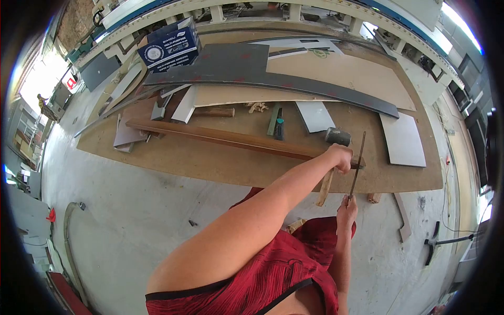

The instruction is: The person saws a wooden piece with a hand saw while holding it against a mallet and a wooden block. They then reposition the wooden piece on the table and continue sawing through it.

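Note:
A long reddish-brown wooden strip (pixel 226 137) lies across the table. My left hand (pixel 342 157) is closed over the strip near its right end. Just beyond that hand sits a dark hammer head (pixel 337 137); a pale wooden handle (pixel 325 189) shows below my wrist, past the table edge. Where the handle runs under my arm is hidden. My right hand (pixel 346 210) is closed around the lower end of a thin, dark file-like bar (pixel 358 165). The bar points away from me, beside the strip's end.
On the brown tabletop (pixel 252 165) lie a box cutter (pixel 279 125), a wooden rod (pixel 214 112), white panels (pixel 403 140) and a long dark grey panel (pixel 236 65). A blue box (pixel 170 46) stands behind. A black-ended stand (pixel 433 242) is on the floor at right.

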`<move>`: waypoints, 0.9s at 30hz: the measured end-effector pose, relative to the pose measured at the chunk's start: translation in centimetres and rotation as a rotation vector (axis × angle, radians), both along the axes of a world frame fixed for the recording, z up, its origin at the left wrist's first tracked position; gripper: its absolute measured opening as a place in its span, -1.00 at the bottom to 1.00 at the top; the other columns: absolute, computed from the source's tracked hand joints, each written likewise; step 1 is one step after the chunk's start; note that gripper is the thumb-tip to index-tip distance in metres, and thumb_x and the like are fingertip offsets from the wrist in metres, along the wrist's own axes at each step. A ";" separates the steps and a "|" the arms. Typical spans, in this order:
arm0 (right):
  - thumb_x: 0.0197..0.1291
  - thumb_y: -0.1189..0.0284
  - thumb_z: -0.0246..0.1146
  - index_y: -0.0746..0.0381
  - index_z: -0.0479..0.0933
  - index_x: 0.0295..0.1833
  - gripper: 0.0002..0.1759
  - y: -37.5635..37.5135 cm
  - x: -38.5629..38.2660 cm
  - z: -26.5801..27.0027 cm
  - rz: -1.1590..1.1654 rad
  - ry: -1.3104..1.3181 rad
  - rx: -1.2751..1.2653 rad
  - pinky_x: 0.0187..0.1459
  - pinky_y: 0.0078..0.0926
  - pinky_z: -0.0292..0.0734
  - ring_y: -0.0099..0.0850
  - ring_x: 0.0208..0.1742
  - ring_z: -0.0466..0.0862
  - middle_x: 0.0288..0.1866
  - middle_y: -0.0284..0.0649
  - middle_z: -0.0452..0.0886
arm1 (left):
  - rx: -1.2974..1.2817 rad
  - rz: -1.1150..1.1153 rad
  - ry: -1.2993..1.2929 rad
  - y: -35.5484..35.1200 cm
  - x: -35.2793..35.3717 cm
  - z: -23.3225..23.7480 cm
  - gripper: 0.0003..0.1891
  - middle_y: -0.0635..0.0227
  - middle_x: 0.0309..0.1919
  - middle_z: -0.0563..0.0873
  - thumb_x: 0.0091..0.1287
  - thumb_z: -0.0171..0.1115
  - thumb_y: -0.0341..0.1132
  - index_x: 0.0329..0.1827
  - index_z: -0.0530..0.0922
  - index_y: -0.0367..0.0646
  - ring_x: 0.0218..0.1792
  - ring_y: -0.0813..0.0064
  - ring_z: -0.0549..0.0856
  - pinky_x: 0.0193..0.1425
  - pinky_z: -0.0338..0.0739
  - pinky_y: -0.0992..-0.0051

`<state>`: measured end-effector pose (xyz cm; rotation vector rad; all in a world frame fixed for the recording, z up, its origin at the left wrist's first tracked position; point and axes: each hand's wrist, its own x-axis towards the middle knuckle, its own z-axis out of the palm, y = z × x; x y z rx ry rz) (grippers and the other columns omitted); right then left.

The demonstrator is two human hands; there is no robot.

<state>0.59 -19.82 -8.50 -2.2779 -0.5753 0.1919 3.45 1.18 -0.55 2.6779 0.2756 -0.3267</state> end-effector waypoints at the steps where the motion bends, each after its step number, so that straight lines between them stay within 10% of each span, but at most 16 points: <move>1: 0.26 0.42 0.04 0.34 0.37 -0.30 -0.81 0.1 0.0 0.0 -0.003 -0.006 0.004 -0.37 -0.12 0.34 0.08 -0.35 0.53 -0.47 0.08 0.51 | -0.007 -0.008 0.027 0.1 -0.1 0.1 -0.73 0.16 -0.39 0.70 -0.36 0.32 -0.33 -0.49 0.65 -0.17 -0.28 0.24 0.70 -0.27 0.55 0.31; 27: 0.28 0.43 0.03 0.35 0.40 -0.27 -0.82 0.2 0.3 -1.1 -0.012 0.009 0.048 -0.39 -0.15 0.34 0.03 -0.43 0.53 -0.50 0.07 0.50 | 0.017 -0.020 0.042 -0.1 -0.3 0.7 -0.70 0.17 -0.33 0.71 -0.28 0.32 -0.28 -0.41 0.66 -0.17 -0.24 0.23 0.70 -0.23 0.56 0.33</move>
